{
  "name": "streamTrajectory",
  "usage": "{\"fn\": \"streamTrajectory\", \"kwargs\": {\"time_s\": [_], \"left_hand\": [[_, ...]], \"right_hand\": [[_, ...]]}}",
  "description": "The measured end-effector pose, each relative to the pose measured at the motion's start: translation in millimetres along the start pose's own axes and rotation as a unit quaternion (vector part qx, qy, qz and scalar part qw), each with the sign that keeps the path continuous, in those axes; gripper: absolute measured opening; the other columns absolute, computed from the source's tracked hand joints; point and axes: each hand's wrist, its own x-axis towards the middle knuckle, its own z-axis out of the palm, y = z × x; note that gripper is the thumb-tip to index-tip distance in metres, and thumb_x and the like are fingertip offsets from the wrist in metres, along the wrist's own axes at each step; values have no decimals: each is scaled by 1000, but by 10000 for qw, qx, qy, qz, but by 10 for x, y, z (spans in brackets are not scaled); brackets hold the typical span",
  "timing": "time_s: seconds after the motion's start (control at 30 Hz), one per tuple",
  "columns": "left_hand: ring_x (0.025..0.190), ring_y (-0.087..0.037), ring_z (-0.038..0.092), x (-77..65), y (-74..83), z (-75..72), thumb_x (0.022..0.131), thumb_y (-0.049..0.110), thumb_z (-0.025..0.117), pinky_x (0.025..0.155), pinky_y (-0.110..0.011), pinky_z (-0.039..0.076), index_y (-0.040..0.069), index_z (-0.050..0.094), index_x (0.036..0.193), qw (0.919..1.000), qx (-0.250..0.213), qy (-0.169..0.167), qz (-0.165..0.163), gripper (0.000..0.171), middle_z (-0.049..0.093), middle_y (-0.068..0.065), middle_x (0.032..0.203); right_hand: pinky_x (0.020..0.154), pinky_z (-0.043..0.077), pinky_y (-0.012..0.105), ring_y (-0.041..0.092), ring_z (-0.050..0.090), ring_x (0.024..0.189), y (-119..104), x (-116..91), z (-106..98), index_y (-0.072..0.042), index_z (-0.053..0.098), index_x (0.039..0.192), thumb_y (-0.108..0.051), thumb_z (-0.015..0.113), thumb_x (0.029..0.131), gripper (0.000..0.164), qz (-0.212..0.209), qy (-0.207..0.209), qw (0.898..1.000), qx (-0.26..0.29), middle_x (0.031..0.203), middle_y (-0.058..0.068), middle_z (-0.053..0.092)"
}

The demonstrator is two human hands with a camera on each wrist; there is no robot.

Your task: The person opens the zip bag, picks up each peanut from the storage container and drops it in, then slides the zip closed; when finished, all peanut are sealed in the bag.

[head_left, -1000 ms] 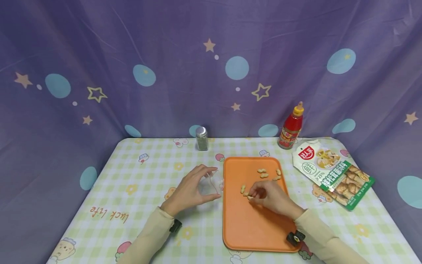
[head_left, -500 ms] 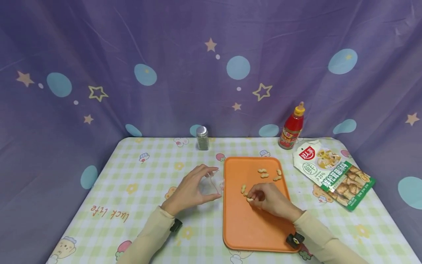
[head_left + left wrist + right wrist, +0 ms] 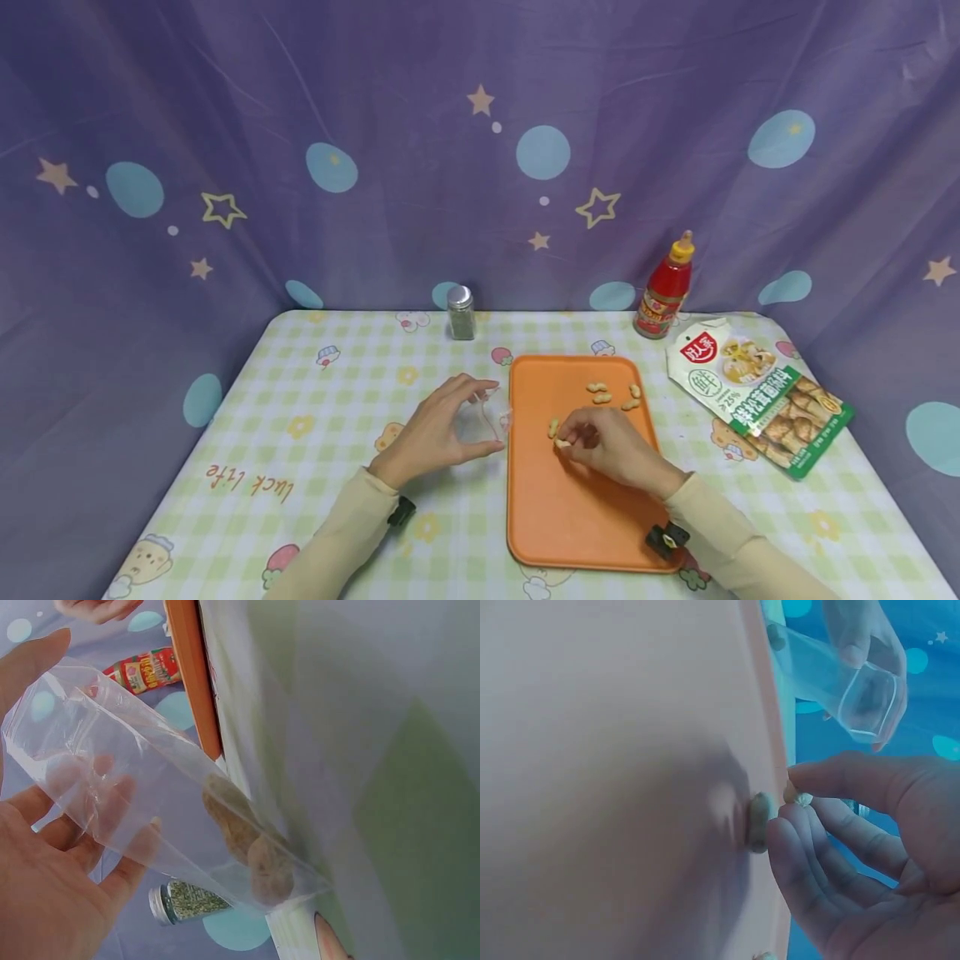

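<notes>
My left hand (image 3: 435,437) grips a clear plastic bag (image 3: 172,817) left of the orange tray (image 3: 562,533), its mouth spread between thumb and fingers. Peanuts (image 3: 229,817) in their shells lie at the bottom of the bag in the left wrist view. Over the tray, my right hand (image 3: 611,446) pinches a peanut (image 3: 798,797) between thumb and fingertips. Beside those fingertips another unshelled peanut (image 3: 759,823) lies on the tray. Several more peanuts (image 3: 602,398) are scattered near the tray's far right corner.
A glass shaker of green flakes (image 3: 461,314) stands at the table's back edge. Farther right are a red sauce bottle (image 3: 663,292) with a yellow cap and a green-white food packet (image 3: 757,396) lying flat. A checked cloth (image 3: 330,442) covers the table.
My right hand has shifted slightly left and now has a peanut in its fingertips, near the remaining one beside it. The left hand and bag have stayed almost still.
</notes>
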Motion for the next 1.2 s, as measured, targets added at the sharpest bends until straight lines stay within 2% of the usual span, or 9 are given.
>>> {"fn": "streamTrajectory", "kwargs": {"time_s": [0.27,0.73,0.97,1.2], "left_hand": [[108,-17,63,-3,2,0,78,51,90,94,-36,56,25,57,146,10000,-42,25,-6,80,67,-1,119],[107,-21,64,-11,-14,3,78,54,88,95,-35,55,29,56,147,9999,-49,-13,-88,80,67,0,118],[106,-17,63,-15,-8,-8,78,52,89,94,-34,55,28,57,146,9999,-25,88,52,79,67,0,119],[104,-8,58,-5,4,-23,78,51,90,92,-33,55,26,57,145,10000,15,60,-1,79,65,5,118]], "right_hand": [[71,58,22,2,65,76,-147,143,12,-15,75,93,-6,79,89,10,10,75,9999,144,84,-7,73],[77,59,26,8,69,82,-436,409,69,-17,76,100,-11,79,92,10,-190,108,9972,712,94,-4,76],[75,60,26,8,70,82,-542,513,140,-17,77,100,-12,80,91,11,-241,92,9961,845,94,-3,77],[77,60,27,9,70,83,-611,565,188,-15,76,101,-10,79,91,11,-209,26,9944,1031,94,-1,76]]}}
